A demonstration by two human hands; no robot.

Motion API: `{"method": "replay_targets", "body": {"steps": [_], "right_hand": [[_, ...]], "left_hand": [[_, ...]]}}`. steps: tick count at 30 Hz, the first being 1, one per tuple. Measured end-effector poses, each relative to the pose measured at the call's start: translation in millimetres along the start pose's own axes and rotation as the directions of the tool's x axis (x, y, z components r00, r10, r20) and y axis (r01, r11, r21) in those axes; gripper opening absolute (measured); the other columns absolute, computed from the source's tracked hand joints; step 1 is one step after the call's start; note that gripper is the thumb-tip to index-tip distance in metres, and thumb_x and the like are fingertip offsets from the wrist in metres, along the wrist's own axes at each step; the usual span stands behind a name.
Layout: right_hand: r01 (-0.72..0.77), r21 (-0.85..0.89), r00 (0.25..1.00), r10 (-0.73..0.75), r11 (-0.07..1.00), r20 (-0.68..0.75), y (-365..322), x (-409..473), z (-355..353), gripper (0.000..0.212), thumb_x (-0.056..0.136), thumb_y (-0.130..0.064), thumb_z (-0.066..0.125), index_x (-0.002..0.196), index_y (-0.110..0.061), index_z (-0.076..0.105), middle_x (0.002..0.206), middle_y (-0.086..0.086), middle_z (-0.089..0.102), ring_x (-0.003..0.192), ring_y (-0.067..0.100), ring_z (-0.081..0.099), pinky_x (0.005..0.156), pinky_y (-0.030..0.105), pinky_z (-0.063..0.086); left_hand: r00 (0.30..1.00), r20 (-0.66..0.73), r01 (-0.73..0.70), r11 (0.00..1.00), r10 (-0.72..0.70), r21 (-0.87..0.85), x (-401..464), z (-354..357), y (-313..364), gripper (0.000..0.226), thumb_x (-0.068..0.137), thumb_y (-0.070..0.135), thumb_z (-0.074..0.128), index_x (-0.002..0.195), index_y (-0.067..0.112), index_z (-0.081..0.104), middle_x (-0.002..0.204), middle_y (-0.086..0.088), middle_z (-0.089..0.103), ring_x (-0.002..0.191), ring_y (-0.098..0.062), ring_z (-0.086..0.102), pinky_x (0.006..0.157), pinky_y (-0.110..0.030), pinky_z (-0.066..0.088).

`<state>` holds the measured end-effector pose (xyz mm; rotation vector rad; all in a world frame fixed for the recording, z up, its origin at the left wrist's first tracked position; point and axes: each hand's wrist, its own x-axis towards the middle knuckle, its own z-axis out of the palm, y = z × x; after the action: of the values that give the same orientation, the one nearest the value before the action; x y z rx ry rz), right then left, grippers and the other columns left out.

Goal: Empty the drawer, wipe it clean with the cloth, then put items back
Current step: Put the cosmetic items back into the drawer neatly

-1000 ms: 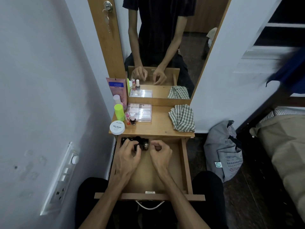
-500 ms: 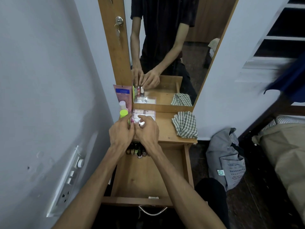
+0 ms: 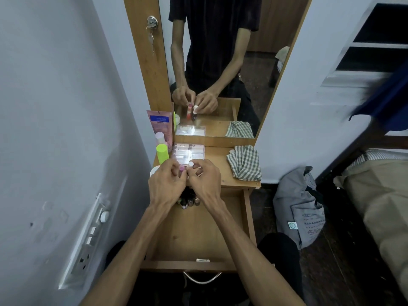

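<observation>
Both busy: left hand [image 3: 166, 184] pinches pink-cap bottle [image 3: 181, 168], right hand [image 3: 204, 181] pinches white-cap bottle [image 3: 190, 164], above tabletop [image 3: 217, 164].

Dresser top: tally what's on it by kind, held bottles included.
Small bottles held over the top: 2, pink-capped bottle in left hand, white-capped bottle in right hand
Upright tubes: 3, pink tube, pale-capped tube, lime-green tube
Clear plastic box: 1
Green checked cloth: 1
White round jar, mostly hidden: 1
Total: 8
</observation>
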<state>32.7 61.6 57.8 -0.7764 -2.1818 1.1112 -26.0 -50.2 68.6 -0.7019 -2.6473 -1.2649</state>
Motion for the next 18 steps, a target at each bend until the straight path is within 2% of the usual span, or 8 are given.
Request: {"method": "replay_targets", "body": {"steps": [2, 5, 9, 15, 18], "right_hand": [[0.011, 0.011, 1.0, -0.011, 1.0, -0.02, 7, -6, -11, 0.016, 0.083, -0.03, 0.072, 0.099, -0.026, 0.075, 0.089, -0.012, 0.069, 0.071, 0.005, 0.064, 0.069, 0.033, 0.058], [0.037, 0.026, 0.997, -0.035, 0.999, -0.063, 19, -17, -28, 0.016, 0.083, -0.029, 0.074, 0.099, -0.025, 0.076, 0.085, -0.014, 0.068, 0.069, 0.004, 0.064, 0.064, 0.031, 0.058], [-0.009, 0.023, 0.997, 0.01, 1.0, -0.077, 38, -34, -43, 0.013, 0.084, -0.023, 0.077, 0.096, -0.022, 0.076, 0.079, -0.016, 0.065, 0.072, 0.002, 0.064, 0.066, 0.026, 0.057], [-0.124, -0.033, 0.991, 0.122, 0.992, -0.048, 67, -48, -41, 0.012, 0.084, -0.024, 0.077, 0.095, -0.02, 0.077, 0.081, -0.01, 0.072, 0.075, 0.003, 0.067, 0.071, 0.024, 0.058], [-0.202, -0.048, 0.979, 0.201, 0.978, -0.028, 77, -50, -34, 0.011, 0.086, -0.022, 0.077, 0.096, -0.019, 0.078, 0.085, -0.008, 0.074, 0.077, 0.003, 0.067, 0.073, 0.019, 0.055]], "left_hand": [[0.999, 0.006, -0.034, 0.999, 0.034, -0.024, -12, 2, 3, 0.015, 0.085, 0.032, 0.071, 0.087, 0.028, 0.057, 0.07, 0.011, 0.059, 0.07, -0.008, 0.057, 0.065, -0.031, 0.047], [0.997, 0.013, -0.081, 0.994, 0.082, -0.076, -31, 9, 2, 0.017, 0.084, 0.032, 0.074, 0.086, 0.028, 0.057, 0.068, 0.012, 0.058, 0.065, -0.007, 0.057, 0.059, -0.031, 0.049], [0.986, 0.064, -0.147, 0.984, 0.153, -0.097, -55, 21, 2, 0.016, 0.084, 0.026, 0.073, 0.086, 0.027, 0.058, 0.071, 0.012, 0.059, 0.063, -0.009, 0.057, 0.057, -0.029, 0.048], [0.967, 0.164, -0.201, 0.979, 0.193, 0.028, -74, 47, -13, 0.012, 0.082, 0.034, 0.067, 0.083, 0.029, 0.056, 0.074, 0.014, 0.059, 0.066, -0.004, 0.057, 0.057, -0.031, 0.051], [0.959, 0.191, -0.231, 0.968, 0.21, 0.099, -76, 60, -23, 0.011, 0.082, 0.039, 0.061, 0.084, 0.029, 0.057, 0.078, 0.014, 0.062, 0.067, -0.005, 0.059, 0.056, -0.032, 0.052]]}}
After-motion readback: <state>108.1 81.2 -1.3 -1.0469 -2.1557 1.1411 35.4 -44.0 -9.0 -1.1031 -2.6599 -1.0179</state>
